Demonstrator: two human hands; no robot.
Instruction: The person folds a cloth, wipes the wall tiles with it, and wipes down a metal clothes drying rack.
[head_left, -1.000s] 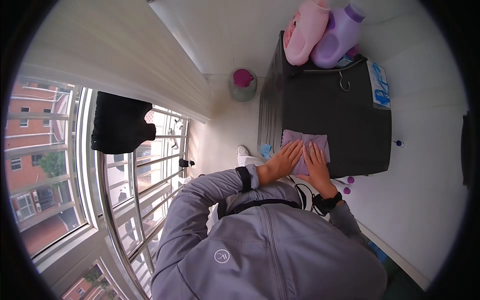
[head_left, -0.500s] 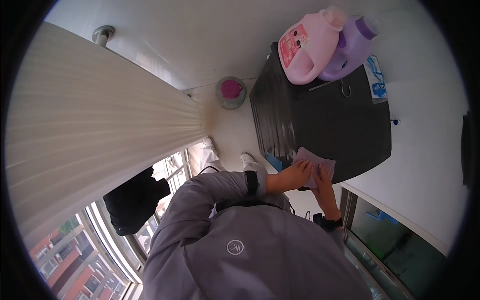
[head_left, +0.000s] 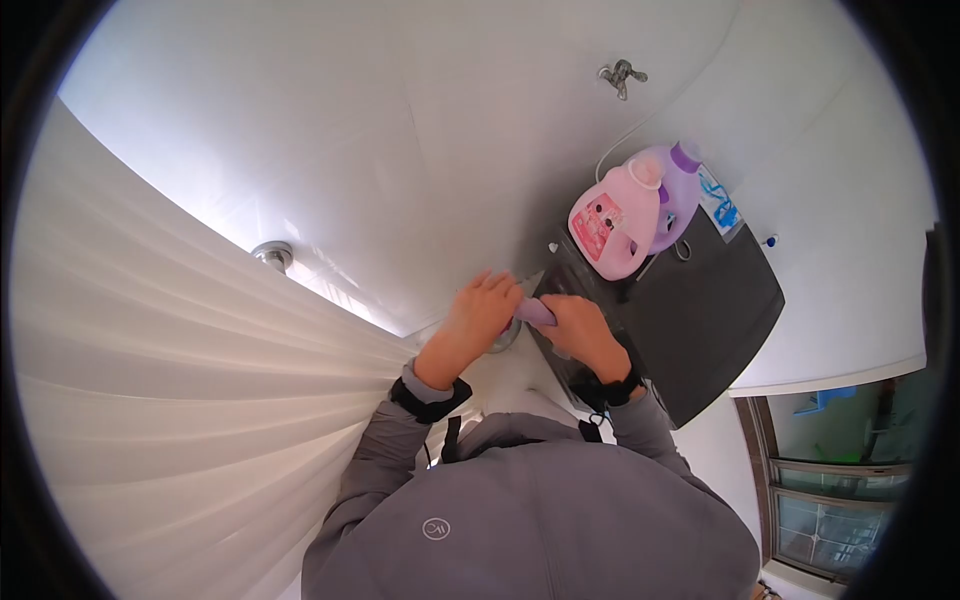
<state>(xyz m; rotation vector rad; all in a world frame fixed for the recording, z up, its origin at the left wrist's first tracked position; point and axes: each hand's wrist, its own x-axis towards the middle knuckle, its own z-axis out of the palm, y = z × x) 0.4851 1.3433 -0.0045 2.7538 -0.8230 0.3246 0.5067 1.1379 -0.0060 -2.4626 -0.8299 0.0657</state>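
A pinkish-purple cloth (head_left: 536, 312), folded into a narrow bundle, is held up in front of my body between my two hands. My right hand (head_left: 580, 328) is closed around its right end. At the other end, my left hand (head_left: 482, 312) grips the cloth, with its fingertips slightly blurred and partly hiding it. Below and behind the hands, a round clear container (head_left: 503, 338) on the floor is mostly covered by them. To the right of my right hand lies the dark top of a cabinet-like unit (head_left: 700, 310).
A pink detergent jug (head_left: 617, 225) and a purple jug (head_left: 680, 190) stand at the dark top's back edge, beside a blue-and-white packet (head_left: 720, 205) and a metal hook (head_left: 683, 250). A tap (head_left: 622, 77) is on the wall. A pale curtain (head_left: 200, 400) hangs at left.
Both hands have lifted the cloth off the dark top and moved left and away from my body. The spread cloth is now bunched narrow. My view has shifted, showing the tap.
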